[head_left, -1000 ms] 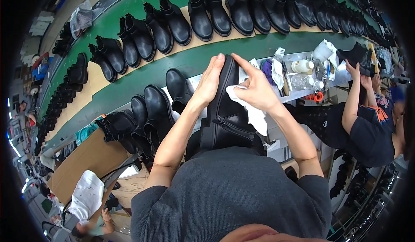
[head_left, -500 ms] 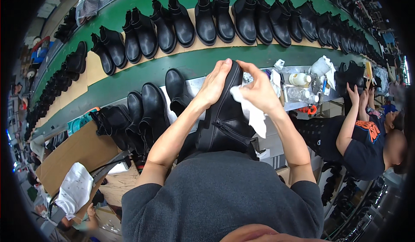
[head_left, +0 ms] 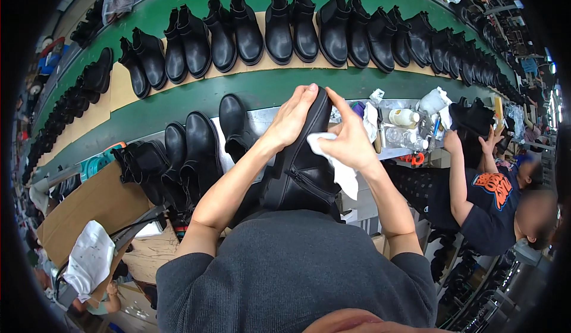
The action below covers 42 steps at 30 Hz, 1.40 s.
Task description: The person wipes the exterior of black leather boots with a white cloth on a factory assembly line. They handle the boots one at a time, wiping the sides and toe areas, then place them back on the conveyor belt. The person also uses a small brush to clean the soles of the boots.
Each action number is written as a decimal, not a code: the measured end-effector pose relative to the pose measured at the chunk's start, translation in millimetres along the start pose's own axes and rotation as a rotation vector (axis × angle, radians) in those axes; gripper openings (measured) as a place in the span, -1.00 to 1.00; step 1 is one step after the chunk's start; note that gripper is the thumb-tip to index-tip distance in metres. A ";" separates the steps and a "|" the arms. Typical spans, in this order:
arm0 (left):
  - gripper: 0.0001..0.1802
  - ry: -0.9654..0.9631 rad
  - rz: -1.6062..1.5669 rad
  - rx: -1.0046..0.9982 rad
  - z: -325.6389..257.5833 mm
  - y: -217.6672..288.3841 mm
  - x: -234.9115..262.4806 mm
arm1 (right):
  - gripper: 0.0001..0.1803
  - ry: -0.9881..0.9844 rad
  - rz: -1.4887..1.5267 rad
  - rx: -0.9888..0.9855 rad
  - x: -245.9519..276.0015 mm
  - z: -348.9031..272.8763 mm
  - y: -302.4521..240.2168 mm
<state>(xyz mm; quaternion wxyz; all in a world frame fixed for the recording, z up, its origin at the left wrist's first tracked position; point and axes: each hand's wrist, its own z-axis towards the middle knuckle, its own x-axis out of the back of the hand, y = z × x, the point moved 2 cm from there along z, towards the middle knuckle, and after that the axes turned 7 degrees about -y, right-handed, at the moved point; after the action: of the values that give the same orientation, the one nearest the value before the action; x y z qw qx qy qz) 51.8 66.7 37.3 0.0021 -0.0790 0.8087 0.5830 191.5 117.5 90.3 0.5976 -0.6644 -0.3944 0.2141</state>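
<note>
A black ankle boot (head_left: 291, 181) with a side zip is tilted in front of my chest, its toe pointing away from me. My left hand (head_left: 292, 119) is closed on the toe end from the left side. On the other side, my right hand (head_left: 351, 139) grips a crumpled white cloth (head_left: 345, 178) and presses it to the boot near the sole edge; its fingertips reach the toe. Just left of my left hand stands another black boot (head_left: 233, 122) on the metal bench edge. More black boots (head_left: 203, 136) are grouped further left.
Paired black boots (head_left: 279, 29) line a green conveyor (head_left: 262, 86) ahead. Bottles (head_left: 404, 117), cloths and orange-handled scissors (head_left: 419, 159) lie on the bench at right. A co-worker (head_left: 476, 196) handles a dark boot there. Cardboard (head_left: 89, 199) and a white cloth (head_left: 89, 255) are at left.
My right hand and the cloth have shifted slightly left and down along the boot. The whole view has moved a little. At right, the co-worker's hands have moved apart.
</note>
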 end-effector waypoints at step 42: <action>-0.42 0.117 -0.304 0.163 -5.9 19.3 -1.3 | -0.92 1.248 0.523 -0.059 205.9 -20.7 197.5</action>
<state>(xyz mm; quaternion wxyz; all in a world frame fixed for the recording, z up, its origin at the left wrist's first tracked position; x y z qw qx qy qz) 51.2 67.3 57.4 0.0495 -0.2336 0.8307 0.5030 383.1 270.2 -57.4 0.6233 -0.7533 0.1926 -0.0828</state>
